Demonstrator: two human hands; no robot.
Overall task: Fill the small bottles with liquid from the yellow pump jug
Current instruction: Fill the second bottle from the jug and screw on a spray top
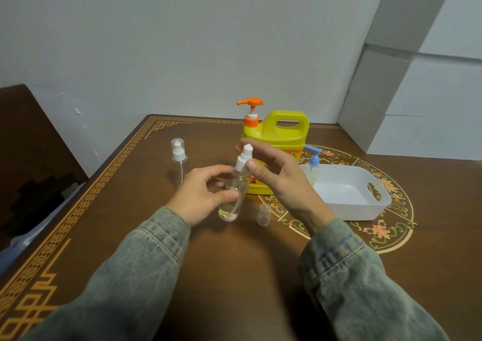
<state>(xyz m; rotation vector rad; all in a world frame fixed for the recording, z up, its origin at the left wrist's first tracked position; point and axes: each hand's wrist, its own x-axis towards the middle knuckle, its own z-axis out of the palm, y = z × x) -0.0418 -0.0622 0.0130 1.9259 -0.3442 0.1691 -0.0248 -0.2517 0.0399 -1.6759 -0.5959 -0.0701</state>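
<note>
Working over the bench (182, 275), biggest item first: yellow pump jug (273, 142) stands upright at the back, orange pump head up, nozzle pointing left. Looks bulky and, I judge, heavy if full; rigid plastic, best moved by its moulded handle, otherwise left standing and pumped from the top.

White tray (375, 211) sits right of the jug, stiff-walled, with a blue-pump bottle (313, 168) at its far left corner.

Small clear bottle (233, 199) is off the bench, tilted, in front of the jug. My left hand (203, 197) wraps its body, thumb across the front. My right hand (279, 179) pinches the white spray top at the collar. Bottle seems light, thin-walled, smooth, likely slippery if wet; a little liquid shows at the bottom. Hold the body firmly without squeezing, twist at the collar.

Second small bottle (178, 158) stands capped, well left.

Loose clear cap (264, 215) lies just beside my right wrist; featherweight, would roll.
</note>
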